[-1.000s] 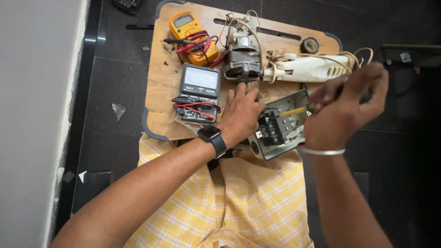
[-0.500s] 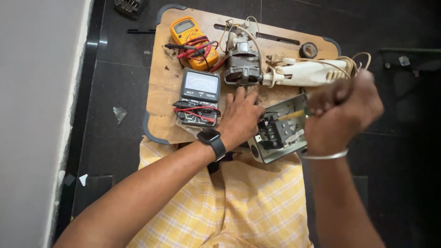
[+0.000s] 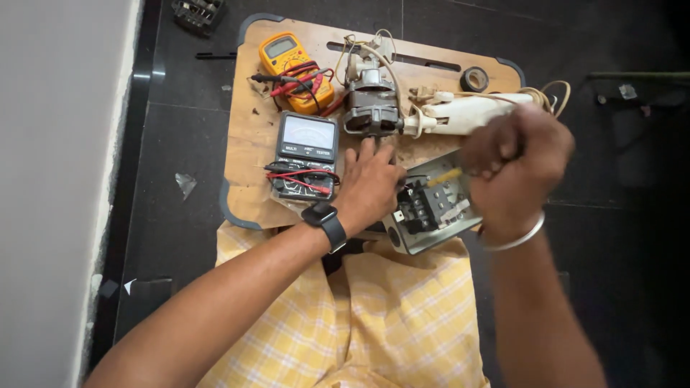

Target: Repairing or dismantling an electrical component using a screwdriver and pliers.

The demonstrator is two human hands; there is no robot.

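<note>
Two hands at one grey switch box (image 3: 430, 208), two multimeters, one motor (image 3: 370, 108)

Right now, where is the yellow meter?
In the head view, the yellow meter lies at the wooden board's far left corner, beyond the grey meter and left of the small motor.

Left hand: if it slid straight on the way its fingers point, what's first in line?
The left hand lies flat on the wooden board, fingers pointing away from the person. First in that line is likely the grey electric motor, just past the fingertips. Whether they already touch its base is unclear.
</note>
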